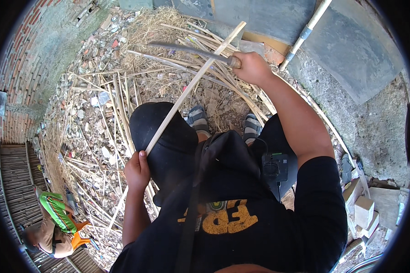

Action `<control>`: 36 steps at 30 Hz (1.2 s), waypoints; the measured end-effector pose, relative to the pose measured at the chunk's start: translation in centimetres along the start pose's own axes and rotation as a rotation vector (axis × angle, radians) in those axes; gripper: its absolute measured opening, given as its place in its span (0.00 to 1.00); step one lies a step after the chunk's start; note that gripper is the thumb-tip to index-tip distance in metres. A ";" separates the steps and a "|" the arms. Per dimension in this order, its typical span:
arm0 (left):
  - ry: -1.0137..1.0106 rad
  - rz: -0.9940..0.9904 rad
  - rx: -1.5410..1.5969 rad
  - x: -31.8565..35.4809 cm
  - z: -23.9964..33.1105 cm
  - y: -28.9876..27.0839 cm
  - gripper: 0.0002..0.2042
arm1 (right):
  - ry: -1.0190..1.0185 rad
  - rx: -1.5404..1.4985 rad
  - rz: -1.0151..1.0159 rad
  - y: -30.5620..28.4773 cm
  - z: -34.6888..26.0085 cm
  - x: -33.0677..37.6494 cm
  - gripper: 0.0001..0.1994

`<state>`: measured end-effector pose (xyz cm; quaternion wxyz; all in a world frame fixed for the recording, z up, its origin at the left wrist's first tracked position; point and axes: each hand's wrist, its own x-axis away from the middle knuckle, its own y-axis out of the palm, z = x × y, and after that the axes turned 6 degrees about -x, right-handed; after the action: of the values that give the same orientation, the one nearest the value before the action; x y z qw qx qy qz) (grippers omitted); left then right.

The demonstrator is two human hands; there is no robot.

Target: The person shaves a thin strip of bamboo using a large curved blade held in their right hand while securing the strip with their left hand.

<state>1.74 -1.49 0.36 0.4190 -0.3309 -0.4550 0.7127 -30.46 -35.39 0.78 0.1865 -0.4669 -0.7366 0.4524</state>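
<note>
A person is sitting over rubble, holding a pale strip (182,98) and a knife (182,47).
The left hand (137,172) is gripping the strip beside the left knee (151,119), fingers curled, thumb on top; farther, the right hand (251,68) is making a full fist around the knife's handle. The blade is crossing the strip near its upper end; I cannot tell whether they are touching. Beyond, loose strips (241,93) are lying toward the ground's (84,113) far edge.

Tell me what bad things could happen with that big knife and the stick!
The long knife in the right hand crosses the pale stick, so it might slip down toward the left hand holding it. The stick also slants over the left knee, which could get nicked. And loose sticks litter the ground near the sandals, so someone could trip.
</note>
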 end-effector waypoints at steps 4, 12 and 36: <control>0.015 0.016 0.033 0.3 -0.8 0.5 0.23 | -0.250 0.141 -0.087 -0.4 -1.9 0.5 0.14; 0.033 -0.014 -0.025 -0.5 -0.2 -0.2 0.23 | 0.032 0.021 -0.013 0.7 2.8 -1.5 0.20; 0.043 0.029 -0.094 -0.4 0.4 0.6 0.22 | -0.052 -0.092 -0.069 0.6 -1.6 -0.2 0.14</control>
<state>1.39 -2.15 -0.03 0.4022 -0.3719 -0.4739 0.6894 -28.93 -34.70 1.16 0.1610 -0.4372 -0.7770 0.4233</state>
